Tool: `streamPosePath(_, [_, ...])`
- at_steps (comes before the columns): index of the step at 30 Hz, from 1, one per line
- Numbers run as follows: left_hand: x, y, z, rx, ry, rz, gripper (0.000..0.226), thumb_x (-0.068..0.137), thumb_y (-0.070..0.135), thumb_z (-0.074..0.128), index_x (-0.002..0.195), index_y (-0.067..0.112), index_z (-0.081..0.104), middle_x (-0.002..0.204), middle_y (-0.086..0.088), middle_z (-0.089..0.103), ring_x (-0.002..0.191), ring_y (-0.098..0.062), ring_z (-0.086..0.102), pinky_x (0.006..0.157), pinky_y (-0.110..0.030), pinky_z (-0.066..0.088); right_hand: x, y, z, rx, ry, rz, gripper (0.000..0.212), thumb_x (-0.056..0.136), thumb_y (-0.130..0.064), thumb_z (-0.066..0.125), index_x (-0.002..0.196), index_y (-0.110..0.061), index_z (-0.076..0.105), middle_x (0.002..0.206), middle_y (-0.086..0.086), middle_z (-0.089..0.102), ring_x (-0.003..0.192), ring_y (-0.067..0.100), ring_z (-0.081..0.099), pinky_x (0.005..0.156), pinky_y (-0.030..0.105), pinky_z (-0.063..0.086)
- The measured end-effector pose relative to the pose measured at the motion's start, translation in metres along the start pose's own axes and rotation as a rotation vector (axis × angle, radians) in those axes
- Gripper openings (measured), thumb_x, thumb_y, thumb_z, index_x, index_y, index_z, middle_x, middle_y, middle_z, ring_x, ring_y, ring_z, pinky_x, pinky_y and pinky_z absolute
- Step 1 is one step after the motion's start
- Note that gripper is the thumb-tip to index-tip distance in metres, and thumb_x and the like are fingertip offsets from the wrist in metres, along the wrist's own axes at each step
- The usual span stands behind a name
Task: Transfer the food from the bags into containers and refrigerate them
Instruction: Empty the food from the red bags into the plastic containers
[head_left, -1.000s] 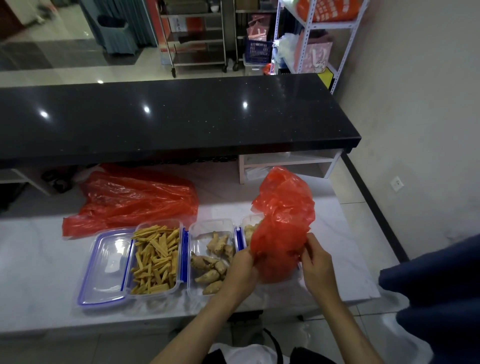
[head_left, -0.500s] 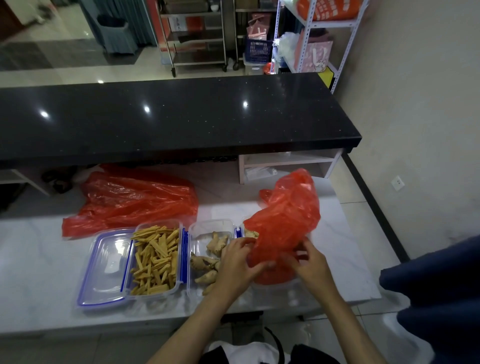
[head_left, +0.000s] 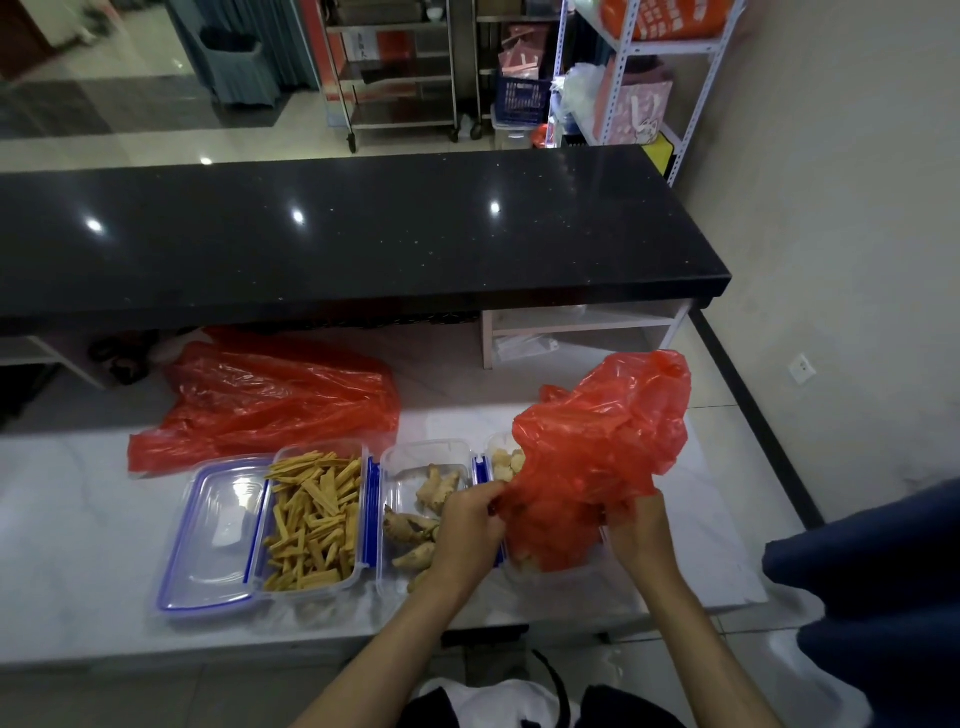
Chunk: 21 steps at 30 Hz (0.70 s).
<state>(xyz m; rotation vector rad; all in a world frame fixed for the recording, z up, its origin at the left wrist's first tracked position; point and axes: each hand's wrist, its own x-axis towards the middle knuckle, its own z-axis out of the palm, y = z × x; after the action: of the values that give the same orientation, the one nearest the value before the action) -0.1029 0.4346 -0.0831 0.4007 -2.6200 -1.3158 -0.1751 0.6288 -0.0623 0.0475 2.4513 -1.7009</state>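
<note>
On the white marble-patterned counter (head_left: 78, 545), the layout reads from the left. Farthest back lies a crumpled, flattened red plastic bag (head_left: 270, 400), its near edge just behind the containers. In front of it, a clear rectangular plastic lid with a blue rim (head_left: 210, 535) lies flat, touching the left side of a clear rectangular plastic container filled with yellow stick-shaped pieces (head_left: 314, 519). Just beside that, past a blue clip edge, sits a 2nd clear plastic container holding knobbly tan ginger roots (head_left: 421, 499).

The left hand (head_left: 467, 530) reaches over the near right part of the ginger container, fingers closed together and pinching the left edge of a 2nd, puffed-up red plastic bag (head_left: 597, 457). This bag hangs over a 3rd clear plastic container (head_left: 561, 571) at the right end of the row, hiding most of it; a few pale round food pieces (head_left: 506, 462) show at the container's far left corner. The right hand (head_left: 636, 530) grips the bag's lower right edge, fingers curled shut on the plastic. What remains inside the bag cannot be told. At the far right, a dark blue cloth (head_left: 883, 597) fills the frame's edge. Behind everything runs a long glossy black countertop (head_left: 337, 234).
</note>
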Motion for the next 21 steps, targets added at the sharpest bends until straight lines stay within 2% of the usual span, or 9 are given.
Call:
streamPosePath(2, [0.0, 0.007, -0.003, -0.038, -0.004, -0.016, 0.026, 0.093, -0.003, 0.07, 0.105, 0.015, 0.082, 0.087, 0.011, 0.074, 0.082, 0.012, 0.064, 0.073, -0.005, 0.049, 0.0, -0.008, 0.002, 0.011, 0.017, -0.028, 0.04, 0.104, -0.01, 0.051, 0.066, -0.023, 0.051, 0.057, -0.01, 0.055, 0.048, -0.002, 0.054, 0.047, 0.011, 0.041])
streamPosePath(4, [0.0, 0.011, -0.004, -0.045, -0.001, -0.021, 0.023, 0.095, -0.001, 0.068, 0.107, 0.014, 0.08, 0.088, 0.011, 0.073, 0.087, 0.019, 0.059, 0.076, 0.0, 0.044, 0.001, -0.011, 0.0, -0.009, 0.015, -0.032, 0.037, 0.103, -0.013, 0.053, 0.068, -0.023, 0.053, 0.058, -0.012, 0.057, 0.052, -0.001, 0.053, 0.049, 0.018, 0.046])
streamPosePath(6, [0.001, 0.01, -0.002, -0.043, -0.012, -0.043, 0.028, 0.095, -0.003, 0.065, 0.109, 0.017, 0.08, 0.091, 0.01, 0.075, 0.087, 0.013, 0.062, 0.076, -0.006, 0.05, 0.002, -0.008, -0.001, -0.024, -0.038, 0.01, 0.021, 0.1, -0.009, 0.061, 0.08, -0.017, 0.061, 0.074, -0.005, 0.066, 0.067, 0.01, 0.062, 0.064, 0.032, 0.057])
streamPosePath(8, [0.002, 0.009, -0.001, -0.037, -0.03, -0.076, 0.033, 0.095, -0.005, 0.062, 0.109, 0.018, 0.08, 0.091, 0.008, 0.075, 0.086, 0.005, 0.065, 0.075, -0.016, 0.057, -0.001, -0.014, -0.005, 0.016, -0.047, -0.011, 0.018, 0.096, -0.011, 0.068, 0.08, -0.014, 0.063, 0.072, -0.005, 0.069, 0.07, 0.012, 0.067, 0.063, 0.025, 0.056])
streamPosePath(10, [0.003, 0.007, -0.001, -0.031, -0.029, -0.091, 0.034, 0.093, -0.007, 0.061, 0.108, 0.018, 0.079, 0.087, 0.009, 0.074, 0.083, 0.001, 0.065, 0.073, -0.021, 0.059, -0.005, -0.015, -0.008, 0.072, -0.026, -0.086, 0.013, 0.091, -0.028, 0.073, 0.086, -0.016, 0.069, 0.074, -0.007, 0.073, 0.072, 0.005, 0.07, 0.063, 0.016, 0.054])
streamPosePath(13, [0.004, 0.007, 0.0, -0.056, 0.001, -0.096, 0.032, 0.09, -0.005, 0.063, 0.108, 0.018, 0.076, 0.084, 0.014, 0.07, 0.083, 0.0, 0.064, 0.074, -0.03, 0.059, -0.008, -0.016, -0.01, 0.129, 0.082, -0.118, 0.037, 0.082, -0.042, 0.077, 0.109, -0.022, 0.062, 0.1, -0.008, 0.072, 0.091, 0.005, 0.07, 0.08, 0.027, 0.059])
streamPosePath(15, [0.003, 0.011, -0.001, -0.165, 0.041, -0.134, 0.043, 0.091, 0.001, 0.068, 0.126, 0.025, 0.062, 0.098, 0.016, 0.067, 0.089, 0.004, 0.065, 0.081, -0.029, 0.062, -0.007, -0.018, -0.01, 0.167, 0.185, -0.168, 0.055, 0.077, -0.038, 0.083, 0.116, -0.02, 0.049, 0.114, -0.005, 0.063, 0.103, 0.007, 0.067, 0.087, 0.03, 0.059])
streamPosePath(18, [0.003, 0.012, -0.003, -0.274, 0.119, -0.143, 0.094, 0.088, 0.007, 0.077, 0.155, 0.042, 0.023, 0.132, 0.014, 0.054, 0.109, 0.004, 0.063, 0.085, -0.022, 0.061, -0.005, -0.024, -0.007, 0.186, 0.139, -0.196, 0.079, 0.076, -0.039, 0.085, 0.139, -0.029, 0.038, 0.142, -0.007, 0.049, 0.124, 0.006, 0.058, 0.094, 0.027, 0.055])
streamPosePath(21, [0.006, 0.009, -0.007, -0.059, 0.173, 0.034, 0.115, 0.085, 0.014, 0.081, 0.161, 0.047, 0.001, 0.169, 0.011, 0.012, 0.152, -0.016, 0.033, 0.111, -0.046, 0.049, -0.005, -0.027, 0.003, 0.101, 0.002, -0.206, 0.085, 0.082, -0.061, 0.075, 0.152, -0.046, 0.027, 0.158, -0.012, 0.035, 0.137, 0.011, 0.048, 0.101, 0.038, 0.05])
